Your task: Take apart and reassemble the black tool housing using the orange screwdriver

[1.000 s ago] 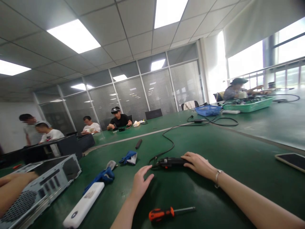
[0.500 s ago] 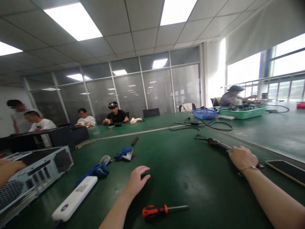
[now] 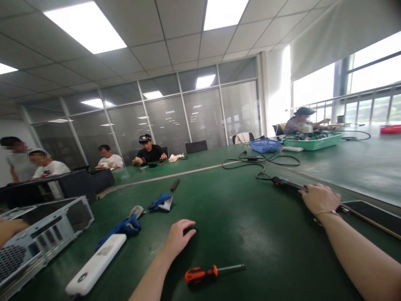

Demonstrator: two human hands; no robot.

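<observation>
My right hand [image 3: 321,198], wearing a thin bracelet, is closed over the far end of a long dark corded tool [image 3: 288,184] lying on the green table. Its exact kind is unclear, and my hand hides part of it. Right beside that hand lies a phone [image 3: 372,215] with a dark screen. My left hand [image 3: 179,237] rests on the table with its fingers curved and apart, holding nothing. Nearest to it, toward me, is an orange-and-black screwdriver [image 3: 202,274], its shaft pointing right.
At left are a white power bank-like block [image 3: 97,263], blue gloves [image 3: 125,225], a dark bar [image 3: 175,184] and a metal computer case [image 3: 59,230] with another person's arm over it. Blue [image 3: 265,145] and green [image 3: 313,142] baskets stand farther back. Several people sit around the table [image 3: 219,200].
The camera view has turned slightly, shifting most things a little to the left. My right hand has moved slightly away and to the right along the tool, closer to the phone.
</observation>
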